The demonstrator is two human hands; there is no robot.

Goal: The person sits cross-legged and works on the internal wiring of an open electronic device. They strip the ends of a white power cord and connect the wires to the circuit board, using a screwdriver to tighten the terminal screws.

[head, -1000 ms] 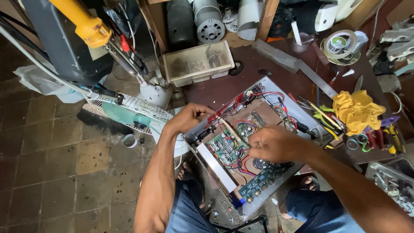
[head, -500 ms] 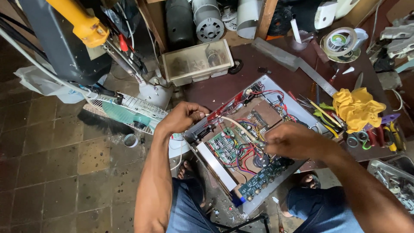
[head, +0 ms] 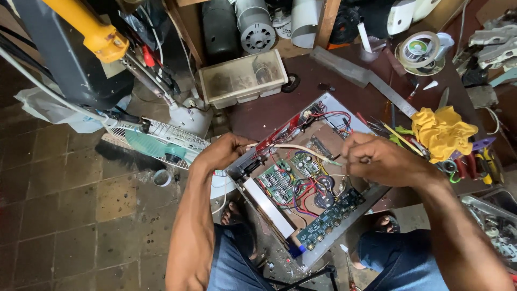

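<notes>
Open chassis [head: 323, 178] lies tilted over the workbench's [head: 280, 108] near edge, above your knees | your left hand [head: 223, 153] clamps its left rim | your right hand [head: 379, 159] is closed, pinching a cream cable [head: 291, 146] stretched across the circuit boards [head: 280, 180] | yellow rag [head: 442, 132] at the right edge | plastic parts tray [head: 243, 78] at the far-left corner.

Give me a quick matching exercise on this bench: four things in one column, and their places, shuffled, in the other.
Things:
1. yellow cloth
2. clear plastic parts box
3. solder reel
4. green circuit board

Places:
A. top right of the bench
B. inside the open chassis
C. far edge of the bench, left of centre
D. right of the chassis, on hand tools

Pairs: 1-D, 2-C, 3-A, 4-B
</notes>
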